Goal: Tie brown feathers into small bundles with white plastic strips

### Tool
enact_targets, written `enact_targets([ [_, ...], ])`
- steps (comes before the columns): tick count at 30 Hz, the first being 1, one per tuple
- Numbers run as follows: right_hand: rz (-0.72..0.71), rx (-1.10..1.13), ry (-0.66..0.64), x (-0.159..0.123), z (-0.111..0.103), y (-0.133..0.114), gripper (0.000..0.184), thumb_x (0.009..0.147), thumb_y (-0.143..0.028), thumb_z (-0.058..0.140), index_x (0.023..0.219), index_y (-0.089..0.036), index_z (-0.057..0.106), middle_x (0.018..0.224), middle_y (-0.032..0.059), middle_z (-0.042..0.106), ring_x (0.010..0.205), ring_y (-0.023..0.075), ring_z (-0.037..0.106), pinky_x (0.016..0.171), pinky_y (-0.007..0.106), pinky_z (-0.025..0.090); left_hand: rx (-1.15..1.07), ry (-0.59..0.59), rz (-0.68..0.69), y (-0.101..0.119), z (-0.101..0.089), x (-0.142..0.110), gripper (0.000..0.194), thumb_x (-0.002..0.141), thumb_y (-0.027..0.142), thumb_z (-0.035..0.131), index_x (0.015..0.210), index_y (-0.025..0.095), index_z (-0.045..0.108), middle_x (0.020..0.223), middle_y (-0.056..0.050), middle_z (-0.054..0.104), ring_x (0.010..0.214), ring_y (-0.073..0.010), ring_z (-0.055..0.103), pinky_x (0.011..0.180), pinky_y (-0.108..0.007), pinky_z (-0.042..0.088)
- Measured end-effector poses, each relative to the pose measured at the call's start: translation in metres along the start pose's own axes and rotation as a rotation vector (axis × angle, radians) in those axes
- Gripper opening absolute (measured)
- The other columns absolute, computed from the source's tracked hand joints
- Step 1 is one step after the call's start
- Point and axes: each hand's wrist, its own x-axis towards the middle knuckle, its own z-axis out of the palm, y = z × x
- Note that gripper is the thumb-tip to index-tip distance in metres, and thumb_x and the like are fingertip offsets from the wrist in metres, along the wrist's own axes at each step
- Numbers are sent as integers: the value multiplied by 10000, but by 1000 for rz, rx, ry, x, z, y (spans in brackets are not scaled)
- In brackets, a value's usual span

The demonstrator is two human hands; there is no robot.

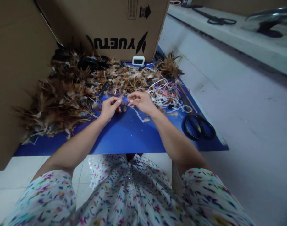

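Note:
Over the near middle of the blue table (131, 141), my left hand (109, 109) pinches a small brown feather (122, 90) between thumb and forefinger, its tip pointing away from me. Close on its right, my right hand (143, 102) has its fingers bent together near the feather's base. What those fingers hold is too small to make out. A thin white strip (139, 116) trails below the right hand on the table. Beyond both hands spreads a layer of loose brown and cream feathers (126, 77).
Bundled brown feathers (60, 97) heap up at left. At right lie tangled white and red strips (165, 95) and black-handled scissors (198, 126). A small white digital clock (138, 60) stands before a cardboard box (105, 28). Another cardboard panel (13, 72) borders the left.

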Motion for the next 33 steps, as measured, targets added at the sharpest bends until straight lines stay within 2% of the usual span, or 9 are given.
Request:
enact_targets([
  [3, -81, -171, 25, -3, 0, -2, 156, 815, -132, 614, 951, -173, 678, 805, 8, 729, 687, 140, 719, 660, 274, 572, 0, 12, 4, 0, 0, 0, 254, 771, 417, 784, 757, 176, 706, 646, -5, 708, 416, -89, 559, 451, -223, 500],
  [8, -233, -474, 69, -8, 2, -7, 264, 843, -80, 607, 1063, -192, 699, 919, 29, 769, 897, 179, 733, 890, 326, 563, 119, 2, 58, -2, -1, -1, 226, 823, 396, 736, 751, 183, 727, 582, 1, 684, 422, -88, 566, 472, -206, 472],
  [15, -320, -802, 32, -13, 6, -9, 325, 928, -87, 545, 1220, -152, 674, 1070, 105, 758, 1055, 236, 692, 974, 354, 505, 277, -31, 115, 3, -1, -5, 212, 861, 345, 698, 728, 186, 739, 487, 11, 636, 429, -93, 557, 498, -204, 420],
  [18, -345, -840, 8, -13, 8, -7, 341, 939, -88, 523, 1247, -138, 662, 1133, 126, 747, 1097, 244, 678, 994, 359, 499, 314, -37, 128, 5, -1, -6, 216, 868, 346, 689, 733, 185, 741, 486, 14, 634, 431, -91, 547, 501, -206, 405],
  [27, -358, -854, -12, -12, 9, -5, 325, 961, -128, 488, 1238, -181, 648, 1123, 113, 738, 1092, 245, 673, 993, 370, 501, 416, -53, 161, 10, 0, -8, 177, 866, 280, 686, 731, 183, 746, 486, 23, 630, 432, -97, 532, 523, -215, 408],
  [33, -329, -788, 29, -15, 13, -10, 217, 940, -147, 527, 1095, -190, 671, 1018, 87, 747, 1012, 234, 682, 935, 352, 509, 438, -84, 185, 10, 0, -9, 165, 862, 279, 688, 743, 185, 752, 481, 21, 627, 416, -99, 520, 513, -215, 415],
])
